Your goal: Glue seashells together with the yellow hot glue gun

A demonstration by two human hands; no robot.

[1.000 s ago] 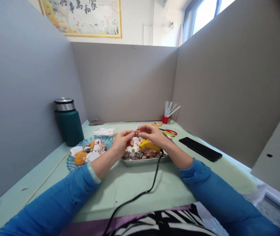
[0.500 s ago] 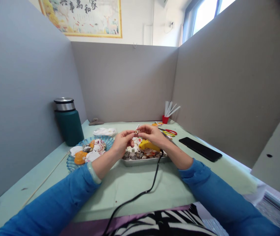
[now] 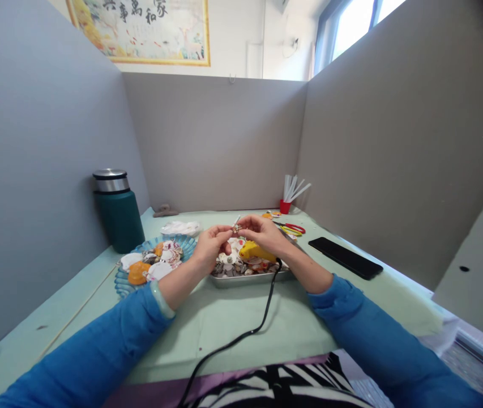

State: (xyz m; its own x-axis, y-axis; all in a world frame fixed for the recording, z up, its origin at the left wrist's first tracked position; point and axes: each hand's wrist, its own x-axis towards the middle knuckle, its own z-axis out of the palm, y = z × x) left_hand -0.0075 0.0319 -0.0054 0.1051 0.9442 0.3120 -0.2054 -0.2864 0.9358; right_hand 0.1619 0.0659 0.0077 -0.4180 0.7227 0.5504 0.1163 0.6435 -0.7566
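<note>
My left hand point(image 3: 209, 246) and my right hand point(image 3: 264, 233) meet above a metal tray point(image 3: 245, 276) of small shells. Both pinch one small brownish shell piece point(image 3: 236, 228) between thumb and fingertips. A yellow glue gun point(image 3: 256, 251) lies on the tray under my right hand, and its black cord point(image 3: 241, 338) runs toward me. A blue scalloped plate point(image 3: 121, 283) with orange and white shells sits left of the tray, beside my left wrist.
A dark green flask point(image 3: 118, 211) stands at the back left. A black phone point(image 3: 345, 257), red and yellow scissors point(image 3: 292, 229) and a red cup of white sticks point(image 3: 286, 205) lie to the right. Grey partition walls close in three sides. A thin wooden stick point(image 3: 77, 311) lies on the left.
</note>
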